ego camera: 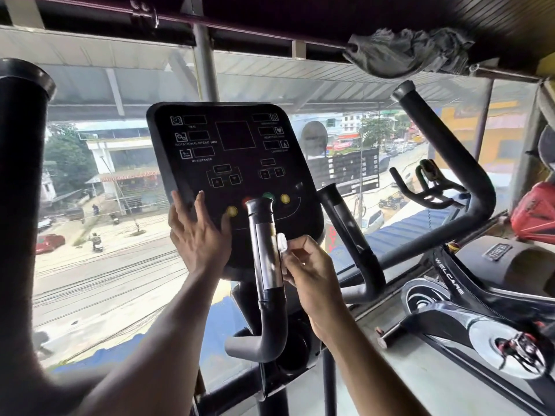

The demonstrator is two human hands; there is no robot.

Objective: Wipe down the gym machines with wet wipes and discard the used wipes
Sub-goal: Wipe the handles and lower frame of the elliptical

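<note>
- A black spin bike (468, 283) stands to the right, near the window.
- The left hand (199, 235), fingers spread, rests flat on the black rectangular console panel (234, 163).
- The right hand (312, 274) pinches a small white wet wipe (281, 242) against the near black-and-silver handlebar grip (267, 253).

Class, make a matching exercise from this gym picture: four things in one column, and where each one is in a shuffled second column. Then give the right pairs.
Things:
1. left hand
2. white wipe
3. grey cloth
4. red bag

Places:
A. bundled on the overhead beam
B. at the far right edge
C. flat against the console
D. pinched in the right hand against the handle's metal sensor

Pairs: 1-C, 2-D, 3-A, 4-B
</note>
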